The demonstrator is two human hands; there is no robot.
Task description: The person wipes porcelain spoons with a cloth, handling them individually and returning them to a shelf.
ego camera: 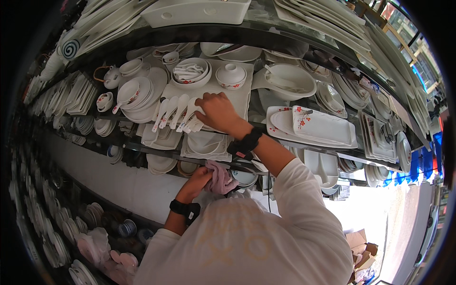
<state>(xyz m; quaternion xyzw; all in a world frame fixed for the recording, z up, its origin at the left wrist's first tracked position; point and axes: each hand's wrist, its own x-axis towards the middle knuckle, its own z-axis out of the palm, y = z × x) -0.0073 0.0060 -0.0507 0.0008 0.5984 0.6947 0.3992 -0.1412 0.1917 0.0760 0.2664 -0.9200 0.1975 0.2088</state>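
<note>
My right hand [218, 111] reaches over the middle shelf, its fingers on a white ceramic spoon [194, 107] at the right end of a row. Beside it lie several more ceramic spoons [171, 107] with floral handles. Lower down, near my chest, my left hand [196, 181] grips a pink cloth [219, 178]. Behind the spoons stand a bowl holding small spoons [190, 73] and a lidded bowl [231, 76] with red flowers, both on a ribbed white tray [242, 96]. Whether the right fingers have lifted the spoon cannot be told.
A handled white bowl [290, 82] and flowered rectangular plates [324, 126] stand to the right. Stacked plates with a flowered bowl [129, 92] and a teapot [112, 78] are to the left. The dark upper shelf edge [213, 35] overhangs them. Cardboard boxes [363, 253] lie at lower right.
</note>
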